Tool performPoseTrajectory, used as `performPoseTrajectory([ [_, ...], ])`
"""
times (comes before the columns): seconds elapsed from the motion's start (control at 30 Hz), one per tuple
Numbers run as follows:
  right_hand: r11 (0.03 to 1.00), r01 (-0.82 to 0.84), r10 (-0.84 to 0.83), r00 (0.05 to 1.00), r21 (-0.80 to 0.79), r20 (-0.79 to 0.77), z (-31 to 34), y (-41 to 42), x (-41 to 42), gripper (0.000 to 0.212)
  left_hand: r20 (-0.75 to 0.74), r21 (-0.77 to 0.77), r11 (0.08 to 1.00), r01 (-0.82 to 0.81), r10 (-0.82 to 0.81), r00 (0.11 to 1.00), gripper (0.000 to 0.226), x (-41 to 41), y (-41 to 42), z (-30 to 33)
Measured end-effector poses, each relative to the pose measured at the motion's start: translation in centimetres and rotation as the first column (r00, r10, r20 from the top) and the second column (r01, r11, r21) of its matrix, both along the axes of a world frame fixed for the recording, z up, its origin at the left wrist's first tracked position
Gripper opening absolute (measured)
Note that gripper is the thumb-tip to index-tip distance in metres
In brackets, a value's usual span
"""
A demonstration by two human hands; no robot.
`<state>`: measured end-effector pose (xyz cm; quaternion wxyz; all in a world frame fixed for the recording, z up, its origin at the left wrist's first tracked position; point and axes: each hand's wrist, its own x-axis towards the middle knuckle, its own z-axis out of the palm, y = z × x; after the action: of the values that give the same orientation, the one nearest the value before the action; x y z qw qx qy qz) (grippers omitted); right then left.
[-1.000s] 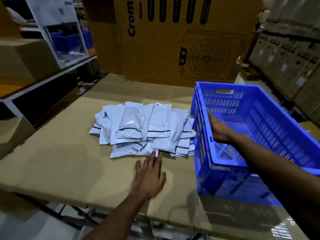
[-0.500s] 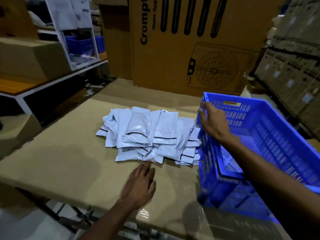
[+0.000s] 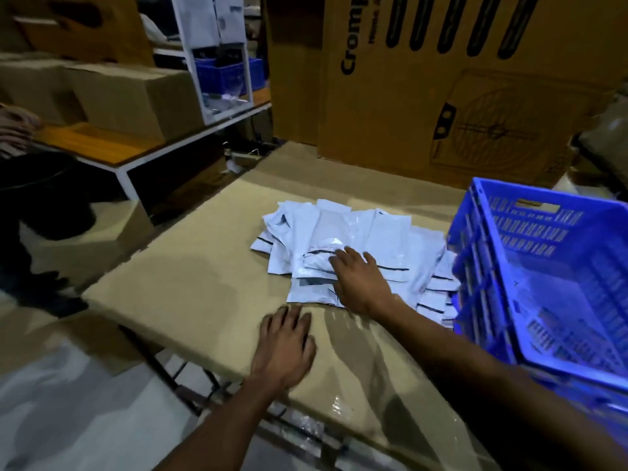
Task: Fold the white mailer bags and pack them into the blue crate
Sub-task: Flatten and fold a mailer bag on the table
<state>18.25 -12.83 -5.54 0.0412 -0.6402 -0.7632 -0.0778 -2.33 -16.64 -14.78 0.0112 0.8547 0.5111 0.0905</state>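
Note:
A loose pile of white mailer bags (image 3: 360, 232) with dark seal strips lies on the cardboard-covered table (image 3: 190, 283). My right hand (image 3: 360, 283) lies on the near side of the pile, fingers spread flat over the top bags. Flat on the bare cardboard just in front of the pile rests my left hand (image 3: 285, 345), holding nothing. The blue crate (image 3: 557, 266) stands at the table's right, its left wall touching the pile; I see no bags inside it.
A big brown carton (image 3: 475, 79) with a fan drawing stands behind the table. At the left is a white-framed shelf (image 3: 142, 158) with cardboard boxes and a small blue bin (image 3: 224, 74). The table's near edge has glossy tape.
My right hand left the crate's rim and came down to the left onto the bag pile. My left hand stayed flat near the table's front. The camera shifted left.

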Motion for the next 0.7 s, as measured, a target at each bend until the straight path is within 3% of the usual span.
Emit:
performPoseTrajectory([
  [0.13,0.996,0.089,-0.087,0.989,-0.013,0.117,-1.1,1.2,-0.6,0.062,0.019,-0.011,1.0,-0.013,0.013,1.0,0.048,0.2,0.2,-0.2],
  [0.3,0.985,0.136,-0.143,0.988,0.104,0.061,-2.0,2.4,0.5,0.036,0.043,-0.011,1.0,-0.008,0.008,0.999,0.05,0.3,0.4,-0.6],
  [0.47,0.957,0.051,-0.054,0.999,0.286,0.002,-2.5,0.3,0.4,0.022,0.126,0.002,0.999,-0.051,0.05,0.991,0.066,0.4,0.1,-0.2],
  [0.6,0.94,-0.108,0.124,0.992,0.323,-0.028,-4.6,-4.7,-1.0,0.014,0.309,0.037,0.996,-0.08,0.064,0.949,0.093,0.2,-0.6,0.2],
  [0.7,0.93,-0.19,0.215,0.975,0.316,-0.047,-6.2,-7.9,-2.5,0.017,0.323,0.07,0.997,-0.025,0.001,0.946,0.099,0.0,-0.8,0.2],
])
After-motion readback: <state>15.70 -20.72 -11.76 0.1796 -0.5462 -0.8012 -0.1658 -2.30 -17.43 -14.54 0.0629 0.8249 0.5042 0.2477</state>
